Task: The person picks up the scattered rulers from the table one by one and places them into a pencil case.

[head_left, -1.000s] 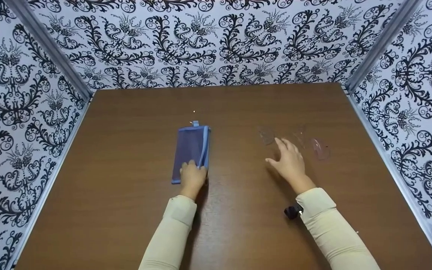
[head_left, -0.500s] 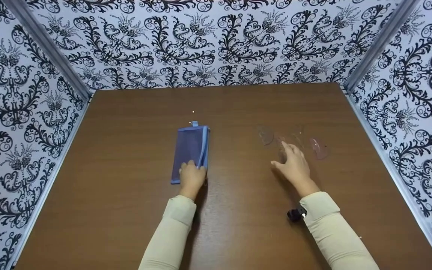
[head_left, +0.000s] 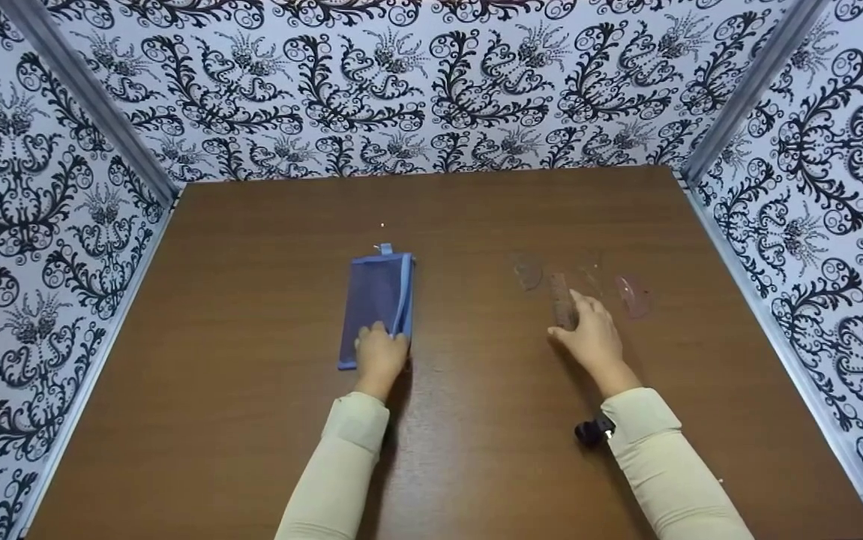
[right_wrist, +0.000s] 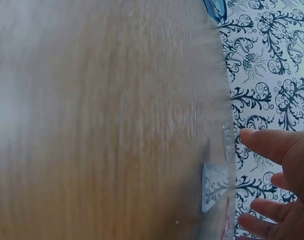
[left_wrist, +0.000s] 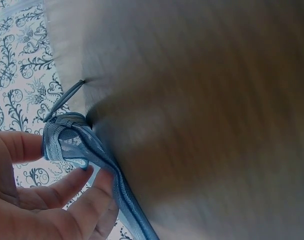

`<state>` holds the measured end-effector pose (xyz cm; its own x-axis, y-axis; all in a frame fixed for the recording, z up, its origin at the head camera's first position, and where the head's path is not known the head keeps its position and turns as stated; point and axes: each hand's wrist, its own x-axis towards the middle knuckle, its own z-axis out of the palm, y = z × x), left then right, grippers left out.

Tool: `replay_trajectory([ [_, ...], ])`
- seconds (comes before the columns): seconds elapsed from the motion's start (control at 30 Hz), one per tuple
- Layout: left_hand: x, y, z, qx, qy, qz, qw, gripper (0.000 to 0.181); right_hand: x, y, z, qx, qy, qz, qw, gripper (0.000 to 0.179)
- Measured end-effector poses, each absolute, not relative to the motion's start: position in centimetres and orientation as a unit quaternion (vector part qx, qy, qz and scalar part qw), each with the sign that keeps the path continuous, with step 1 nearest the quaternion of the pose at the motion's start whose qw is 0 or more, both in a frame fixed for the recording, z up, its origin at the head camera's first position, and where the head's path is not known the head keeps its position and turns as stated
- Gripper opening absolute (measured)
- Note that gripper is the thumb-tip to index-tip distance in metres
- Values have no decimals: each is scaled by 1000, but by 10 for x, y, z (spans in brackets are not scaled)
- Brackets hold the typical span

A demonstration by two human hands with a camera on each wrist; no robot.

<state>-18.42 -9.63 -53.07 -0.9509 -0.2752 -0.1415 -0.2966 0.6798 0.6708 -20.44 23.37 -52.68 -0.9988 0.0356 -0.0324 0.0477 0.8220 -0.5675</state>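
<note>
On your left, the blue mesh pouch (head_left: 371, 289) lies lengthwise on the brown bench (head_left: 236, 375), with its small tab (head_left: 386, 249) at the far end and its right border standing slightly loose from the body. Your left grip (head_left: 381, 356) is closed on the pouch's near right part; from the left wrist, your thumb presses the bunched end while your fingers lie along the other side, and a thin strap (left_wrist: 64, 101) juts out beyond. Well to the right of the pouch, a rounded transparent piece (head_left: 527, 271) lies flat. Just beside it is a ruler-like strip (head_left: 561, 298), pointing away from you, its near end by your thumb and index finger. Your right grip (head_left: 594, 337) is spread, thumb well apart from the fingers, holding nothing; you can't tell whether a fingertip touches the strip. Beyond those fingers lies another transparent piece (head_left: 591, 271), faint against the wood. Furthest right, near your knuckles, is a pinkish curved piece (head_left: 633, 297), apart from your hand.
</note>
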Motion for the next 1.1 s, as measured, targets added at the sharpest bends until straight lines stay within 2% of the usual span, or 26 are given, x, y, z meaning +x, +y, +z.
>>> replay_trajectory([
  [0.6,-185,-96,-531,-149,915,375,13,47,-206,240,-532,51,947,-315,19,80],
  [1.1,-184,-98,-530,-159,904,395,34,50,-208,239,-538,53,946,-317,28,78],
])
